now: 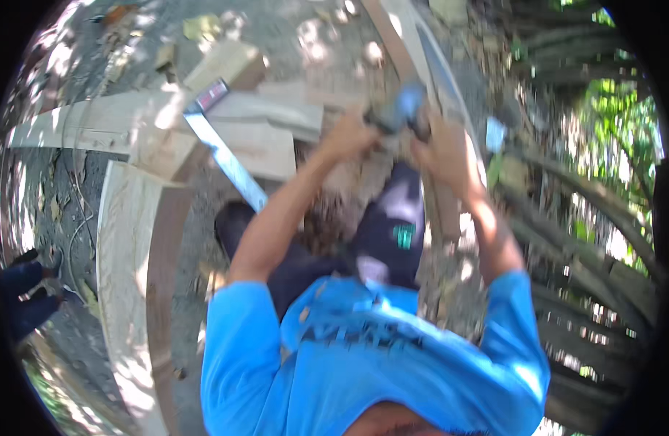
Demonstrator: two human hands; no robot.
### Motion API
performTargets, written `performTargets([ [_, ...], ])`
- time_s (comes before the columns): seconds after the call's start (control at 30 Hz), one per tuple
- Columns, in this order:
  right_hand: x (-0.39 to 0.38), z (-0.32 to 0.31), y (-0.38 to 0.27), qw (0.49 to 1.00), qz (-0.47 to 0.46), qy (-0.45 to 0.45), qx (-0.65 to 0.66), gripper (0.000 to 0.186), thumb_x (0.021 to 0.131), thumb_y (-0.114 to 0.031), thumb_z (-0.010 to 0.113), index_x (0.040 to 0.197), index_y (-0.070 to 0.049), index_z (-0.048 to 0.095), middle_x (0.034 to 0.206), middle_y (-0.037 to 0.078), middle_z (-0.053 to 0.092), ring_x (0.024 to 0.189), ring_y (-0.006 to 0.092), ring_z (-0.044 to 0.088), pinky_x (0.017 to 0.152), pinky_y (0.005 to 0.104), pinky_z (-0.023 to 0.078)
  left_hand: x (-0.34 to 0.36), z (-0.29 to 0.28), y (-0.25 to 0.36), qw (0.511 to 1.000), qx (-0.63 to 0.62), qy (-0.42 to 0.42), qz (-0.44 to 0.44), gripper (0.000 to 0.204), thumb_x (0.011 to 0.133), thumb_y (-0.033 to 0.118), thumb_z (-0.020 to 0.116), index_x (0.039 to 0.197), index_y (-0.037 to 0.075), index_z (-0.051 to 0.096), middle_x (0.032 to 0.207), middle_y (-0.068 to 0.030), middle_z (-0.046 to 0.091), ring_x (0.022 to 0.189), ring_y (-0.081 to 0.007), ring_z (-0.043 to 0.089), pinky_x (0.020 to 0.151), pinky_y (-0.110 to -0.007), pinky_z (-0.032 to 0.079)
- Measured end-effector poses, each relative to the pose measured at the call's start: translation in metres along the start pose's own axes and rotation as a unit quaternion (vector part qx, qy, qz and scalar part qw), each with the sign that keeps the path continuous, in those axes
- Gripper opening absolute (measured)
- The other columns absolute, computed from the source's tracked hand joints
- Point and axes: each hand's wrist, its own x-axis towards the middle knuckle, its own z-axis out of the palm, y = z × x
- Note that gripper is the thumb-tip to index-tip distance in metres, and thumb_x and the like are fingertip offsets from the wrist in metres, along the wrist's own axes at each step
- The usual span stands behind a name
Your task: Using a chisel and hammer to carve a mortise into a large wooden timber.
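Note:
Both my hands are stretched forward over the wood and closed around a blue and dark hand-held tool (406, 107). Motion blur hides what kind of tool it is. My left hand (349, 135) grips its dark left end, while my right hand (449, 156) holds its right side. Beneath and beyond the tool runs a long narrow board (393, 43). To the left of my left forearm, a carpenter's square (229, 163) lies across the boards, its shiny metal blade slanting down toward my knee and its dark reddish stock at the far end.
A thick timber (131, 254) extends along my left, and a pale plank (73, 123) crosses beyond it. A short wood block (229, 65) sits near the square. Another person's dark-clad legs (25, 291) show at the left edge. Stacked poles (589, 283) line the right side.

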Motion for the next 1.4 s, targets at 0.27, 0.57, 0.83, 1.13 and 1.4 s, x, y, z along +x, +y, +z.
performTargets([
  [0.27,-0.078,-0.120,0.001,0.983,0.150,-0.049,0.094,0.020,0.083,-0.017,0.071,0.093,-0.001,0.063,0.068,0.006,0.061,0.063,0.0168,0.059,0.057,0.0317,0.046,-0.052,0.111,-0.021,0.985,-0.103,0.052,-0.127,0.024,0.081,0.021,0.081,0.079,0.008,0.061,0.070,0.0068,0.055,0.063,-0.0041,0.049,0.059,-0.023,0.040],
  [0.57,-0.059,-0.067,0.007,0.988,0.031,-0.150,0.030,0.029,0.083,-0.019,0.067,0.100,0.003,0.058,0.084,0.029,0.062,0.084,0.0462,0.063,0.073,0.0466,0.049,-0.065,0.130,0.008,0.979,-0.145,0.071,-0.122,0.026,0.079,0.023,0.082,0.085,0.007,0.063,0.073,0.0026,0.058,0.068,-0.0078,0.051,0.063,-0.027,0.043],
  [0.83,-0.109,-0.100,0.011,0.969,0.180,-0.162,0.039,0.023,0.080,-0.009,0.066,0.098,0.004,0.060,0.072,0.012,0.061,0.068,0.0178,0.058,0.064,0.0348,0.048,-0.119,0.072,-0.053,0.907,-0.356,0.223,-0.025,0.019,0.083,0.020,0.077,0.084,0.005,0.064,0.079,-0.0026,0.064,0.065,-0.0093,0.059,0.062,-0.031,0.052],
  [1.13,-0.115,-0.118,0.014,0.932,0.250,-0.072,0.252,0.018,0.082,-0.002,0.068,0.099,-0.002,0.061,0.069,-0.003,0.057,0.050,0.0048,0.048,0.046,0.0237,0.037,-0.043,0.127,-0.006,0.989,-0.045,0.040,-0.136,0.026,0.081,0.023,0.082,0.078,0.008,0.061,0.070,0.0055,0.057,0.064,-0.0046,0.051,0.058,-0.023,0.041],
  [1.4,-0.113,-0.140,-0.006,0.953,0.194,-0.027,0.231,0.010,0.083,-0.001,0.069,0.079,-0.004,0.061,0.060,-0.004,0.056,0.051,0.0044,0.050,0.048,0.0232,0.037,-0.050,0.132,-0.009,0.988,-0.080,0.004,-0.130,0.027,0.081,0.020,0.084,0.079,0.008,0.059,0.071,0.0067,0.056,0.065,-0.0030,0.049,0.059,-0.022,0.039],
])
